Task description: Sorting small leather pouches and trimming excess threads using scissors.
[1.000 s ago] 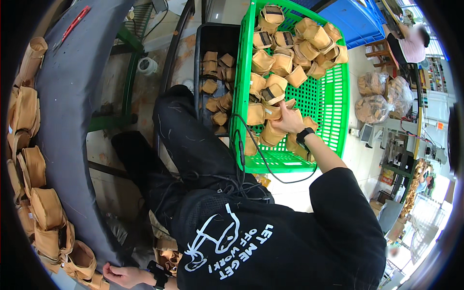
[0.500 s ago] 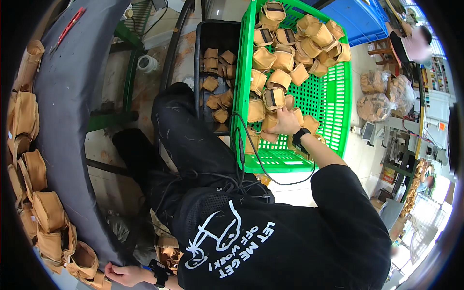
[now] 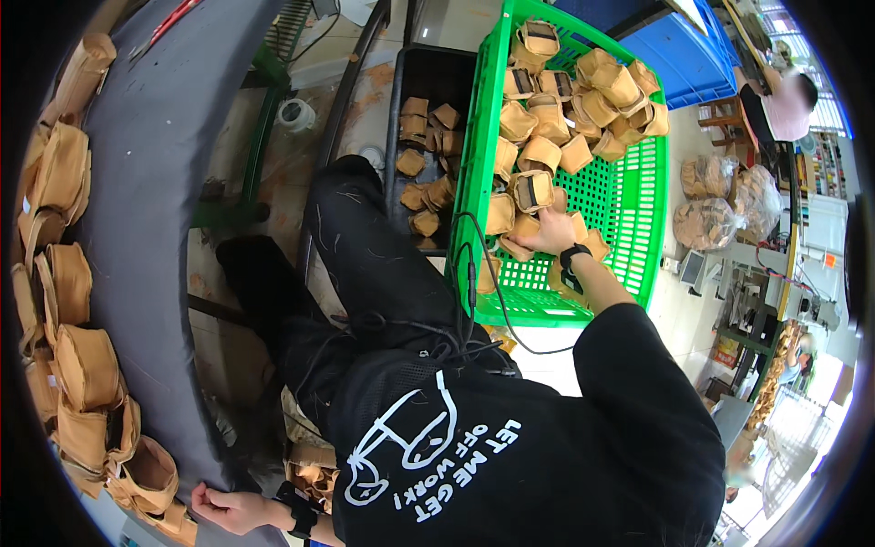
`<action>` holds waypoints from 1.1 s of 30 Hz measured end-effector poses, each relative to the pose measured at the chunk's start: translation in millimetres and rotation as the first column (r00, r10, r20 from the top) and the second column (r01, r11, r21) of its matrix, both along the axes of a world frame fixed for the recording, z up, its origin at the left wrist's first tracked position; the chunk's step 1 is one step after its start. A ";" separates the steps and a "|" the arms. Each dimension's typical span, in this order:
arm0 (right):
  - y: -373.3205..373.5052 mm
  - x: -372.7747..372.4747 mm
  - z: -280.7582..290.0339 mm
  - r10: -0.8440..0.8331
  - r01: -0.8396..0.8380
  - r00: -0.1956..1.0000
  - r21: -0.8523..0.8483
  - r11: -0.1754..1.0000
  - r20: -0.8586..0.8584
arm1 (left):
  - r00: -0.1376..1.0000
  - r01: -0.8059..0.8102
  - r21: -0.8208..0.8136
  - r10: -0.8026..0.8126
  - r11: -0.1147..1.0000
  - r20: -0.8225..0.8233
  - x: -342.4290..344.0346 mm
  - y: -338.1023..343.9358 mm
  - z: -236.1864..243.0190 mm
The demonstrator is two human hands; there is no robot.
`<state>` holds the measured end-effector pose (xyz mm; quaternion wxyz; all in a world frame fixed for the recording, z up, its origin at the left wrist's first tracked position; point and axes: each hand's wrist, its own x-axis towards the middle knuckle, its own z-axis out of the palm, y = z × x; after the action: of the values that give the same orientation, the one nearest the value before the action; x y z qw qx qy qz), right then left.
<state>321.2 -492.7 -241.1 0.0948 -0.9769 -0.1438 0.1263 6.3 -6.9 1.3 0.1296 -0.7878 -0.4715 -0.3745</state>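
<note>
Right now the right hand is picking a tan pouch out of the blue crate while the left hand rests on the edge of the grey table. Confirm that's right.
Not quite: the crate is green, not blue. The head view shows the right hand gripping a tan pouch in the green crate; the blue crate sits beyond it, untouched. The left hand does rest on the edge of the grey table.

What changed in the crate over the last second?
The right hand moved slightly up the green crate and took hold of a tan pouch, now lifted above the pile. The left hand stayed on the grey table's edge.
</note>
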 end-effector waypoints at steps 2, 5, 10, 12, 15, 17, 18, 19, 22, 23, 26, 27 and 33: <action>-1.2 3.2 5.5 -0.073 0.074 0.997 0.061 0.995 -0.013 | 0.999 0.047 0.010 -0.047 0.999 0.012 1.2 -3.4 -1.1; 6.5 3.5 33.1 -0.100 0.100 0.995 0.006 0.995 0.025 | 1.000 -0.001 -0.013 0.002 1.000 0.022 7.0 -4.3 0.3; 2.5 4.5 86.5 -0.127 0.125 0.988 0.034 0.992 0.083 | 1.000 -0.027 -0.047 0.027 0.999 0.009 12.4 -4.9 2.8; 11.8 12.8 120.6 -0.285 0.278 0.958 0.121 0.953 0.039 | 0.996 -0.082 -0.034 0.082 0.996 0.025 5.2 -9.7 8.4; 10.5 30.8 169.5 -0.294 0.219 0.955 0.570 0.792 0.041 | 0.998 -0.007 -0.076 0.012 0.997 0.068 7.9 -9.2 13.4; 3.2 32.8 216.7 -0.442 0.343 0.897 0.610 0.715 0.014 | 0.994 0.094 -0.049 -0.091 0.994 0.052 27.4 -6.3 12.1; 4.3 41.7 236.0 -0.435 0.345 0.900 0.582 0.737 0.017 | 0.993 0.110 -0.029 -0.109 0.993 0.052 33.2 -5.1 11.4; 8.6 45.2 246.7 -0.426 0.353 0.905 0.538 0.765 0.011 | 0.992 0.124 -0.022 -0.123 0.992 0.036 31.7 -5.8 12.3; 40.0 62.4 275.1 -0.239 0.131 0.938 0.380 0.916 0.253 | 0.996 0.075 -0.054 -0.072 0.996 0.059 15.1 -13.2 23.4; 55.7 69.1 283.6 -0.195 0.077 0.942 0.388 0.918 0.273 | 0.997 0.059 -0.042 -0.057 0.997 0.054 11.9 -13.5 25.9; 108.0 68.2 323.7 -0.096 -0.096 0.929 0.482 0.871 0.358 | 0.993 0.112 -0.138 -0.106 0.984 0.050 9.0 -11.0 27.7; 129.3 65.9 345.1 -0.030 -0.201 0.908 0.498 0.844 0.419 | 0.993 0.113 -0.127 -0.108 0.985 0.044 9.1 -8.0 25.0; 319.2 54.3 450.6 0.323 -0.714 0.663 0.440 0.545 0.675 | 0.994 0.114 -0.124 -0.113 0.986 0.016 13.3 -12.3 27.2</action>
<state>375.5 -173.6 209.5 0.3556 -0.7724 -0.4944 -0.1802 19.6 -19.3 28.5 0.0566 -0.8180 -0.4491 -0.3548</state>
